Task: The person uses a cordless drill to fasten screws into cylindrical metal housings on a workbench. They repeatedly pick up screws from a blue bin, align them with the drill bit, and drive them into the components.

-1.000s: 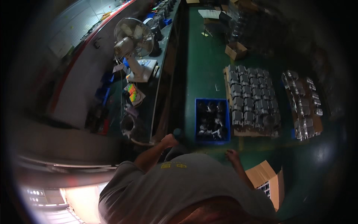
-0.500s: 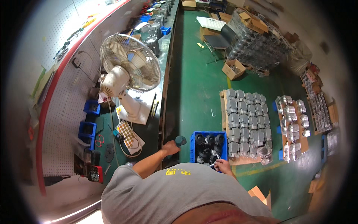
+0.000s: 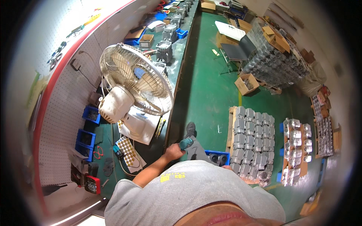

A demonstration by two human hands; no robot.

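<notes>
My left hand [image 3: 174, 151], beside the bench edge, is closed around the handle of a teal power tool [image 3: 186, 144] whose rounded end points away from me. Below it on the floor stands a blue crate [image 3: 227, 154], partly covered by my shirt, with black round parts [image 3: 214, 158] inside. Only a sliver of my right hand [image 3: 227, 167] shows at the crate's near right corner; its fingers are hidden behind my body. My leg and dark shoe [image 3: 190, 129] reach forward between the bench and the crate.
On the bench [image 3: 181, 56] to the left stand a white fan [image 3: 117, 103], a sticker sheet [image 3: 128, 151] and blue bins [image 3: 86, 138]. Silver metal housings [image 3: 253, 139] cover a pallet on the right. Farther off are an open carton [image 3: 247, 84] and a dark chair [image 3: 237, 51].
My view has shifted, and my leg now shows stepping forward. The crate and my right hand have slipped mostly behind my torso. My left hand still grips the power tool.
</notes>
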